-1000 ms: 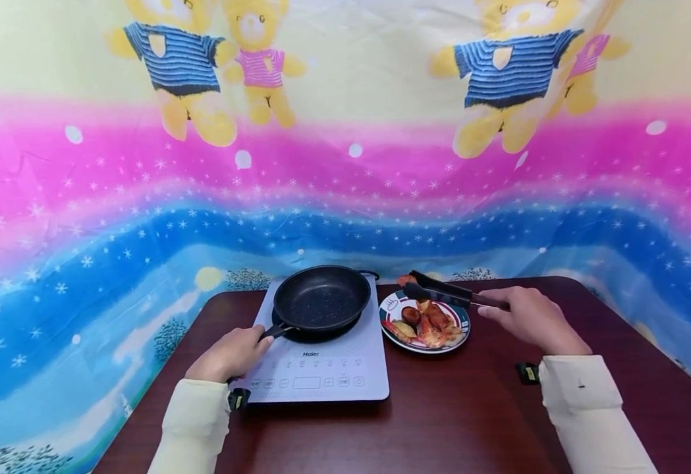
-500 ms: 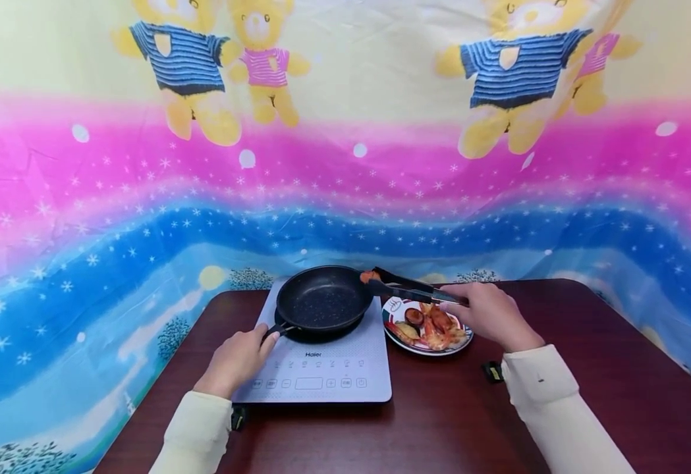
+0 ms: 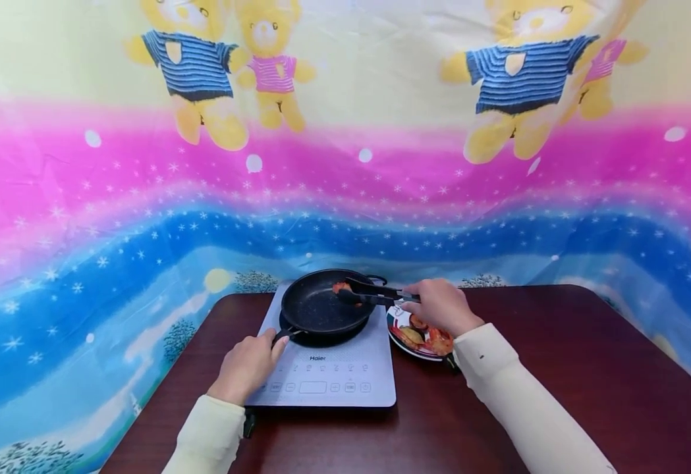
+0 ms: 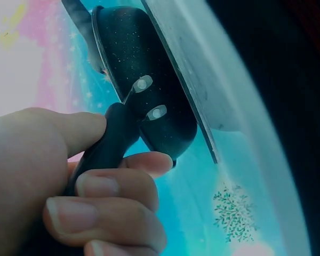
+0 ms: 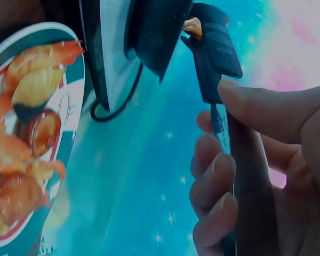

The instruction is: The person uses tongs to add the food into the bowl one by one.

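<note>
My left hand (image 3: 247, 368) grips the black handle (image 4: 109, 141) of a frying pan (image 3: 321, 313), its thumb on top and fingers curled below. The pan sits on a white induction cooktop (image 3: 351, 378) marked Haier. In my right hand (image 3: 442, 306) is a pair of black-tipped tongs (image 3: 375, 294), squeezed around a small orange-red piece of food (image 3: 340, 288). The tongs' tips are over the right side of the pan's inside. Below the right hand, a patterned plate (image 3: 401, 342) bears several pieces of food (image 5: 40, 85), reddish and yellow; the hand and sleeve partly cover it.
The cooktop stands on a dark brown table (image 3: 535, 368), left of the plate. A black cord (image 3: 377, 278) loops behind it. A printed cloth (image 3: 345, 178) with teddy bears hangs close behind the table and around its sides.
My right hand has carried the tongs and the food piece leftward from above the plate to over the pan. The left hand keeps its grip on the pan's handle.
</note>
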Demonstrator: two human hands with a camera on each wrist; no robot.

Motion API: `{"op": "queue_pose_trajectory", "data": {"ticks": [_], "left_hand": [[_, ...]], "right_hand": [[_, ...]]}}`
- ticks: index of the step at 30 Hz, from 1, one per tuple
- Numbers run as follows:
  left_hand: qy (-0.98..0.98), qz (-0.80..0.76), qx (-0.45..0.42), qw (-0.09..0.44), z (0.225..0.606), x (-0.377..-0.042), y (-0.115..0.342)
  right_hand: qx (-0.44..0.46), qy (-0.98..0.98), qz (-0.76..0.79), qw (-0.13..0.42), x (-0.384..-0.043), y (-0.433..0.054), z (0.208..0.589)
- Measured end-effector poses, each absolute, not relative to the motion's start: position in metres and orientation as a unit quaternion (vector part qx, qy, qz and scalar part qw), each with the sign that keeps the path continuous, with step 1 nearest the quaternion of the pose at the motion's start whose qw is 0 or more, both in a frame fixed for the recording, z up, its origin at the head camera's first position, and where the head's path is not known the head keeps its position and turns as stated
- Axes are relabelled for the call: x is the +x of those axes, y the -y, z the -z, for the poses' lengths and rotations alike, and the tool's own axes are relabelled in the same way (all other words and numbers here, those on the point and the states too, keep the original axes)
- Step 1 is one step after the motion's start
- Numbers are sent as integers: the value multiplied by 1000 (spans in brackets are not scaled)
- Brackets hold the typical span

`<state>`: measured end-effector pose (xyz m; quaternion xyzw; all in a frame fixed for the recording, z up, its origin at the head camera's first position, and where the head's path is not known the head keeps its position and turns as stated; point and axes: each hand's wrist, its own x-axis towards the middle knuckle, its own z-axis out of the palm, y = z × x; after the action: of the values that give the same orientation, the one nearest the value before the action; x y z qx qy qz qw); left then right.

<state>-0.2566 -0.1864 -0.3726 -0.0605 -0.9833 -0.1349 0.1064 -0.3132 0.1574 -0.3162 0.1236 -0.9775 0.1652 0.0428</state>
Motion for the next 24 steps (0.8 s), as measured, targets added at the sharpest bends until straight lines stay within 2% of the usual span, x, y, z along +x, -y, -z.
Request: {"op": "queue_pose_trajectory", "data": {"ticks": [5,13,24], "left_hand": [[983,133,-61,113,371,-255,183],[985,127,-53,108,373,-253,182],[984,122,-58,113,372,-254,181]], "right_hand": [[105,984,-141,19,-318,-142,314],[123,989,-83,27,-322,-120,304],[118,991,-69,9,-321,-113,299]]}}
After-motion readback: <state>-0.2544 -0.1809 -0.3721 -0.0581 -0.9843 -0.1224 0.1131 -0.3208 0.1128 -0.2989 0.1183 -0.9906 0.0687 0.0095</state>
